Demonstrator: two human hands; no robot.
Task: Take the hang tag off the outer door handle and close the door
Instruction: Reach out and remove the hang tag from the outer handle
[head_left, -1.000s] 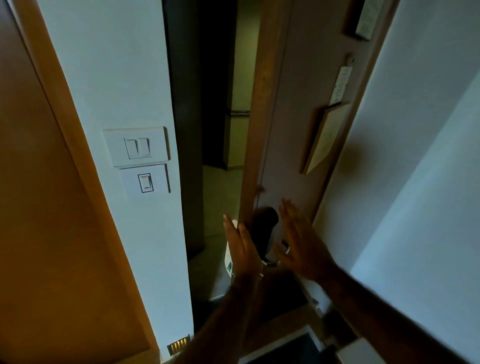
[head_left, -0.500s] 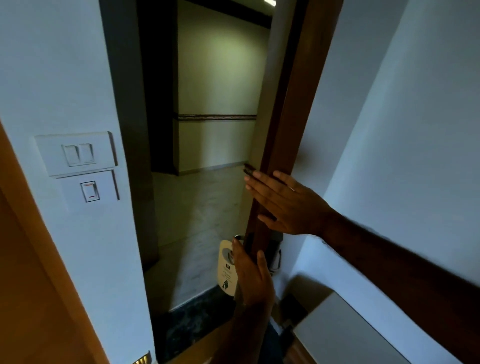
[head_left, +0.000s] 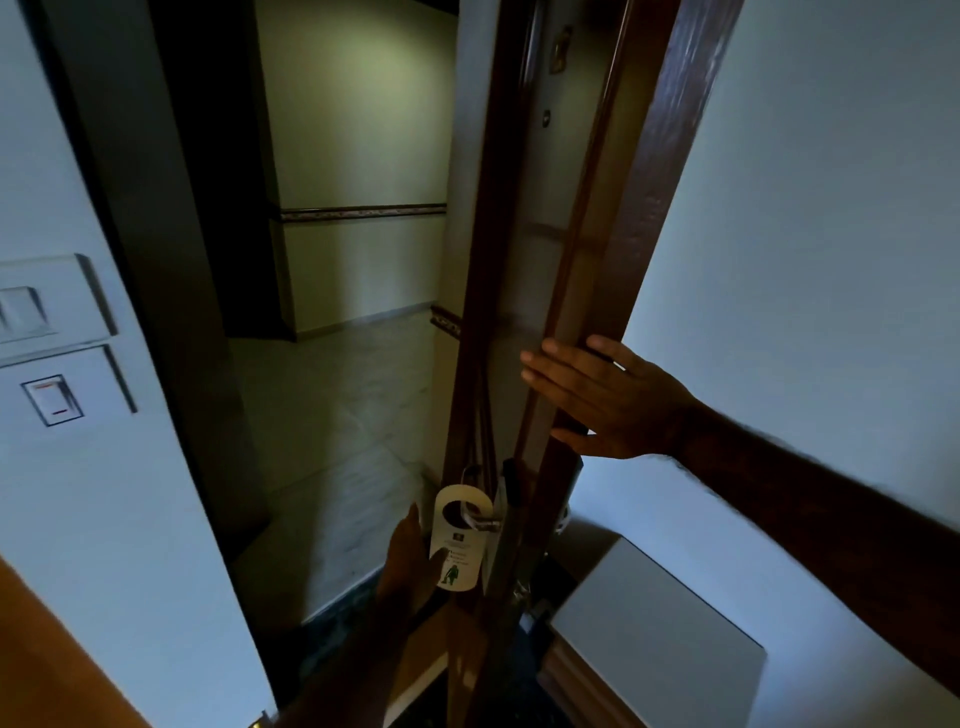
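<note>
The dark wooden door (head_left: 524, 291) stands wide open, seen edge-on. A white hang tag (head_left: 457, 540) with a green figure hangs on the metal outer door handle (head_left: 483, 519). My left hand (head_left: 408, 558) reaches around the door's edge and its fingers pinch the tag's lower half. My right hand (head_left: 605, 397) lies flat with fingers spread on the inner side of the door, above the lock. The inner handle is mostly hidden behind the door edge.
A white wall with two switch plates (head_left: 47, 343) stands at the left of the doorway. The lit corridor floor (head_left: 332, 415) lies beyond. A white box-like top (head_left: 649, 639) sits low at the right, close to the door's foot.
The door has swung further open and the tag is in fuller view. My left hand went from beside the door edge onto the tag. My right hand stays flat on the door.
</note>
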